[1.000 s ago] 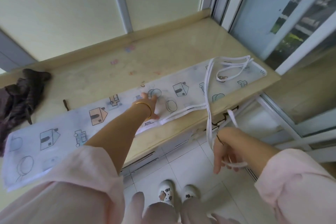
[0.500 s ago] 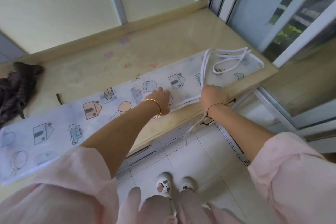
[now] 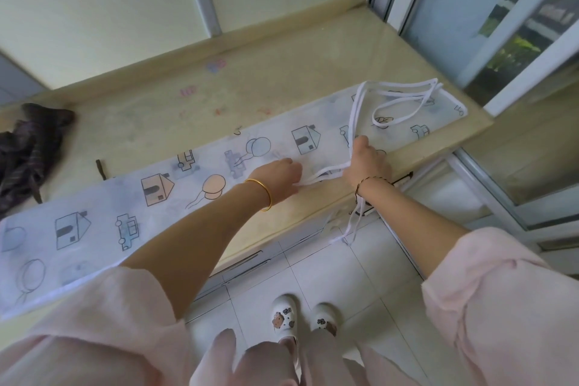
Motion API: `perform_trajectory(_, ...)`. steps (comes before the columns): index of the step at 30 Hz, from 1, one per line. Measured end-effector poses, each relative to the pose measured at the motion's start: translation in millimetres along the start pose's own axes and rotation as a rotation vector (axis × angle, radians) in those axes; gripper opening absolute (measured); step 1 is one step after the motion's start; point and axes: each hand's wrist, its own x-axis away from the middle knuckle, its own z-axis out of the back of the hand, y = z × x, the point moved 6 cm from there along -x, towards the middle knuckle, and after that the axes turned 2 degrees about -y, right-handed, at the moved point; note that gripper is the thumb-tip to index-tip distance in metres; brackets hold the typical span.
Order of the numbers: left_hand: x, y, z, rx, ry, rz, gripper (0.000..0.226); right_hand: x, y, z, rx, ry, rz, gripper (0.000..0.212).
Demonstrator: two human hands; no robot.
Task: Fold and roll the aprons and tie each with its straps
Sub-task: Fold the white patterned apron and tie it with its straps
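Note:
A white apron [image 3: 103, 216] printed with houses, cars and balloons lies folded into a long strip along the front of the beige ledge [image 3: 282, 78]. Its white straps [image 3: 398, 103] loop over the strip's right end and run down to my hands. My right hand [image 3: 368, 160] grips a bundle of straps at the ledge's front edge; loose strap ends [image 3: 347, 229] hang below my wrist. My left hand [image 3: 279, 177] rests on the strip just left of it, fingers curled, touching the straps; whether it grips them is hidden.
A dark striped cloth [image 3: 28, 150] lies bunched at the ledge's far left. A small dark strap piece [image 3: 101, 169] lies behind the apron. Window frames [image 3: 470, 41] close off the right side. White floor tiles [image 3: 376, 276] and my shoes [image 3: 304, 320] are below.
My right hand rose from below the ledge with the straps and now holds them on the apron near the front edge. My left hand shifted slightly right toward it.

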Motion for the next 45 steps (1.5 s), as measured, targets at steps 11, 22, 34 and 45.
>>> perform_trajectory(11,1.4,5.1,-5.9,-0.003,0.159,0.038,0.006,-11.1,8.8,-2.1,-0.087,0.012,0.093,0.024)
perform_trajectory(22,6.8,-3.0,-14.4,0.188,0.178,0.029,0.007,5.7,-12.0,-7.2,0.118,0.07,0.295,0.026)
perform_trajectory(34,20.8,-12.8,-19.6,0.309,0.241,0.047,0.009,27.9,-43.7,-17.6,0.118,-0.019,0.466,0.02)
perform_trajectory(45,108.8,-115.4,-27.0,0.996,0.678,0.644,0.016,71.9,-205.2,-45.8,0.046,-0.15,0.695,0.035)
